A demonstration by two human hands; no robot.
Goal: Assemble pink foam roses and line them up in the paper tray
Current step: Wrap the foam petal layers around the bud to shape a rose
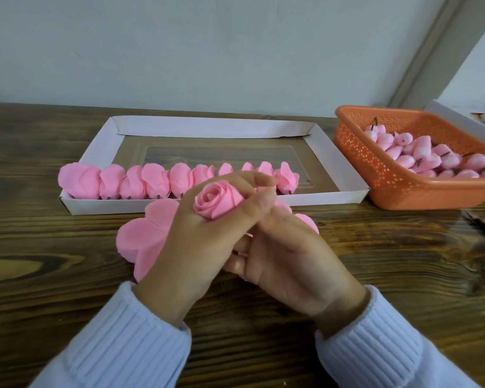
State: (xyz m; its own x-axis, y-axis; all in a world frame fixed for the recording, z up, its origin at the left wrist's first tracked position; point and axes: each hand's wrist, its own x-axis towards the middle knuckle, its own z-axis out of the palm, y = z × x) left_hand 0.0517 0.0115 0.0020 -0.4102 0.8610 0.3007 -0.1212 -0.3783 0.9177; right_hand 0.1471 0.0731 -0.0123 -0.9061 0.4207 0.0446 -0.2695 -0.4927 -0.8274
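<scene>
My left hand (196, 242) grips a pink foam rose (217, 201) above the table, its spiral centre facing up and left. My right hand (289, 253) lies under and behind the left hand, fingers curled at the rose's base, which is hidden. Beneath both hands sits a stack of pink foam petal sheets (143, 239). Behind them stands the white paper tray (333, 163), with several finished pink roses (154, 182) lined up along its front wall.
An orange plastic basket (356, 152) at the right holds several pink foam buds (431, 159) with dark stems. A white box edge (459, 119) shows behind it. A dark thin tool (479, 222) lies at the right on the wooden table (53, 275).
</scene>
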